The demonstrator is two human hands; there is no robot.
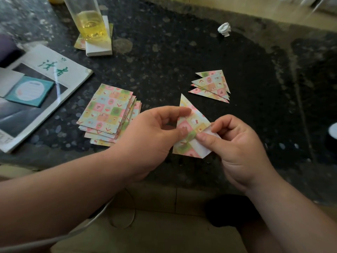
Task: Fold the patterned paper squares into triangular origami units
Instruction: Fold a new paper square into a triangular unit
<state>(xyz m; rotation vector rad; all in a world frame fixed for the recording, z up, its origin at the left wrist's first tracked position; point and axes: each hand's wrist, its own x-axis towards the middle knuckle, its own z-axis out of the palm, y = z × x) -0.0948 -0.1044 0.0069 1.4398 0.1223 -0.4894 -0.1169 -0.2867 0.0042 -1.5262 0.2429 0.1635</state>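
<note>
Surface: dark speckled stone counter (182,57), dusty in patches. Its near edge runs across the lower frame. Pale floor tiles (155,234) below, with a thin cable (125,212) looping over them.

Count, task items:
- One stack of patterned paper squares (109,114), fanned, at centre left. At least five edges show; exact number unreadable.
- One pile of folded triangles (212,85), centre right, well apart from the stack. Four layers visible, overlapping.
- One half-folded sheet (191,125) between them, over the near part of the counter, pointed end away, white underside showing at its lower right.

Hands: left hand (151,132) pinches the sheet's left edge between thumb and forefinger. Right hand (238,147) pinches the white flap at the right corner, other fingers curled.

Other items, one each:
- A glass (89,19) with yellow liquid, standing on a white block (99,48).
- A magazine (45,84) at far left, with a teal notepad (31,90) on it.
- A crumpled white wad (224,29), far right.
</note>
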